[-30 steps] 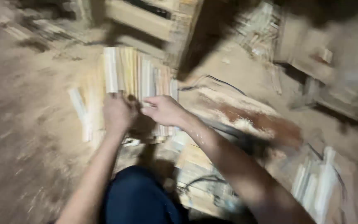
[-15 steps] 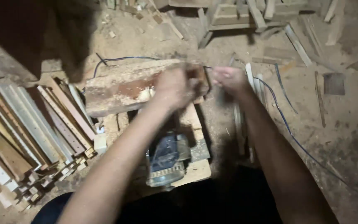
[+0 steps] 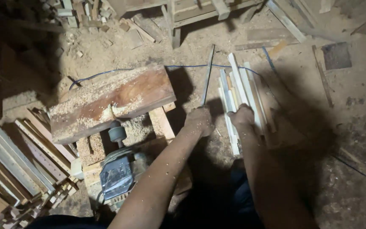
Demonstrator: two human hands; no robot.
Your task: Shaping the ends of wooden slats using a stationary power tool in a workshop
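Hands (image 3: 199, 121) have moved right onto pale wooden strips (image 3: 239, 91).

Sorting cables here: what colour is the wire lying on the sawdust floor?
Blue wire, clearest in the head view.

I see open sawdust floor right of the slats (image 3: 241, 91); left of them, the slab (image 3: 112, 101) and motor (image 3: 117, 174) block my way.
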